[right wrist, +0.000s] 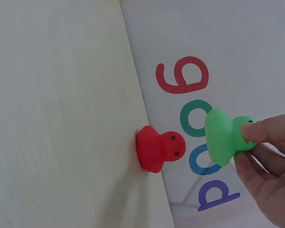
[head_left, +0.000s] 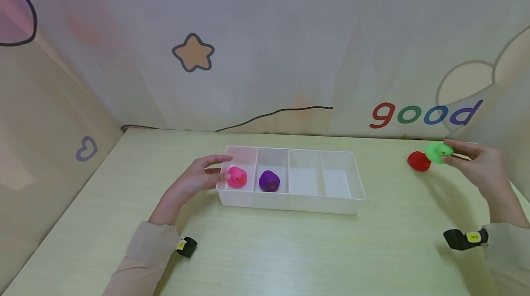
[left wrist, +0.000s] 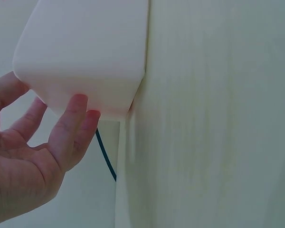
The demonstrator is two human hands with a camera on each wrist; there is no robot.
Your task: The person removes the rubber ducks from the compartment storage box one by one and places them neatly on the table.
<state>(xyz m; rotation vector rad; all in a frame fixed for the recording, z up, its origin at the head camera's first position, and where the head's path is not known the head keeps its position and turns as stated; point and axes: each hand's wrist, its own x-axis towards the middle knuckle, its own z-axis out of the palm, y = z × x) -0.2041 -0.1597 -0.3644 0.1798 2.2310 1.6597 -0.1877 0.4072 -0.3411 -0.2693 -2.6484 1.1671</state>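
At its left end, my left hand (head_left: 198,175) holds a white divided tray (head_left: 290,203); fingertips press on the end wall (left wrist: 80,90) in the left wrist view. A pink rubber duck (head_left: 237,177) sits in the leftmost compartment, close to that hand. Beside it, a purple rubber duck (head_left: 269,181) occupies the second compartment. Over at the right, my right hand (head_left: 478,162) pinches a green rubber duck (right wrist: 221,137) by its head between thumb and fingers, held above the table. A red rubber duck (right wrist: 160,148) stands on the table just beside the green one.
The light wooden table (head_left: 281,250) meets a printed cloth backdrop (head_left: 265,56) behind the tray, and cloth also rises on the left and right. The backdrop carries the word "good" (head_left: 426,114) above the ducks at the right.
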